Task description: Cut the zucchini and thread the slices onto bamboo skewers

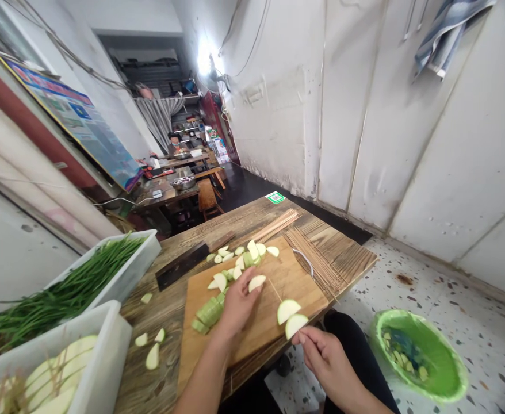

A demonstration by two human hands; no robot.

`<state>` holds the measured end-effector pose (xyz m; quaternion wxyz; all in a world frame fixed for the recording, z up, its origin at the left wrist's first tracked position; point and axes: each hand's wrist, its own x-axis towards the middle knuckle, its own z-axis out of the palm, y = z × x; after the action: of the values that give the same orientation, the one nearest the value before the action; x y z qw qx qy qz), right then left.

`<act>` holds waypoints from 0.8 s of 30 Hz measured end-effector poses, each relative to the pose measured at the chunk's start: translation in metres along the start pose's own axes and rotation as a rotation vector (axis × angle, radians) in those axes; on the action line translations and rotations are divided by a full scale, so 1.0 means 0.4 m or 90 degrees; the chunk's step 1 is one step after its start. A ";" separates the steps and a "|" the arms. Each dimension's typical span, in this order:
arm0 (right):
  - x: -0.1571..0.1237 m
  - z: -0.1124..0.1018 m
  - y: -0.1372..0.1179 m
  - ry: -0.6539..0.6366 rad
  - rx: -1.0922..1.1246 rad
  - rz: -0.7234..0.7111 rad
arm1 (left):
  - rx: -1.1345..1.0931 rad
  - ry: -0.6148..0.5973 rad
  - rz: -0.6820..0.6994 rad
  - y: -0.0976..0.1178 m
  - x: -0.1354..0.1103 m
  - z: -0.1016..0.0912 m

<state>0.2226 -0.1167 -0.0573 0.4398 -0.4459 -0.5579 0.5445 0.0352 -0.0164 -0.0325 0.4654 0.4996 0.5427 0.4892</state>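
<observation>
My left hand pinches a half-moon slice of a pale, zucchini-like vegetable above the wooden cutting board. Near the board's front edge, my right hand grips the lower end of a thin wooden skewer. Two half-moon slices with green skin are threaded on that skewer, whose bare tip points toward the left hand. A row of cut slices lies left of my left hand, and more loose pieces are scattered along the board's far side.
A dark cleaver lies beyond the board. Bare skewers are spread at the right. White bins at the left hold green chives and skewered slices. A green lined basin with scraps stands on the floor.
</observation>
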 end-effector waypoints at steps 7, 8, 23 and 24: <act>-0.020 0.016 -0.009 -0.043 -0.002 0.003 | -0.264 0.028 -0.182 0.029 -0.022 -0.002; -0.021 0.018 -0.010 -0.046 -0.004 0.002 | -0.299 0.030 -0.211 0.035 -0.023 -0.002; -0.034 0.028 -0.005 -0.055 -0.001 -0.009 | -0.627 0.149 -0.402 0.053 -0.021 0.009; -0.034 0.027 -0.005 -0.053 -0.001 -0.007 | -0.629 0.152 -0.405 0.055 -0.021 0.011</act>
<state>0.2148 -0.1325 -0.0556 0.4187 -0.4201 -0.5788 0.5596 0.0419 -0.0238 -0.0109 0.7020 -0.0219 0.4224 0.5730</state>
